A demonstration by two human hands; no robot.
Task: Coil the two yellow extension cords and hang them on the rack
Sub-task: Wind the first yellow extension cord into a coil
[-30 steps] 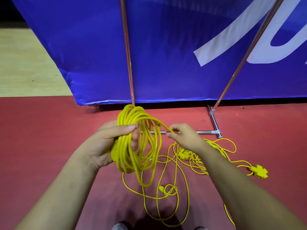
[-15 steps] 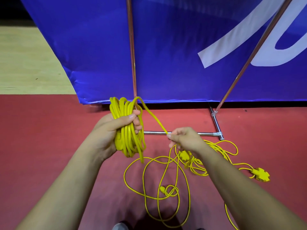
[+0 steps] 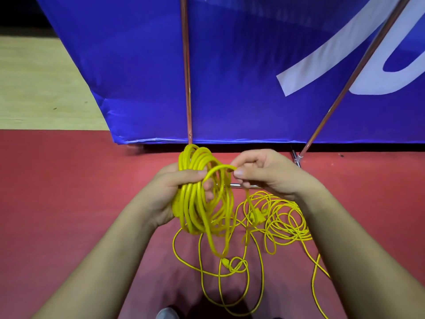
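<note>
The left hand [image 3: 174, 187] grips the coil [image 3: 195, 210] about its upper half, fingers wrapped round the bundle and the thumb laid across its front. The top loops stand out above the fist and the longer ones hang below it, clear of the floor [image 3: 69, 203].

The right hand [image 3: 264, 173] is just right of the coil's top and pinches a strand [image 3: 220, 168] between thumb and forefinger, its other fingers curled. From the pinch the strand arcs left and goes in under the left thumb. On the other side it drops from the right hand to the floor.

The coil is bright yellow, many turns thick, its loops uneven in length. Below it, slack cord [image 3: 261, 261] lies on the red floor in wide loose loops, with a plug [image 3: 226, 264] among them towards the near edge. A second pile [image 3: 285, 217] of yellow cord lies tangled on the floor under the right wrist.

The rack [image 3: 186, 77] stands at the floor's far edge: one pole upright straight behind the coil, another slanting up to the right, and a base bar running behind both hands. A blue banner [image 3: 230, 65] with white lettering hangs behind the poles. Pale boards [image 3: 34, 88] show at the far left. A grey shoe [image 3: 166, 314] tip is at the near edge.
</note>
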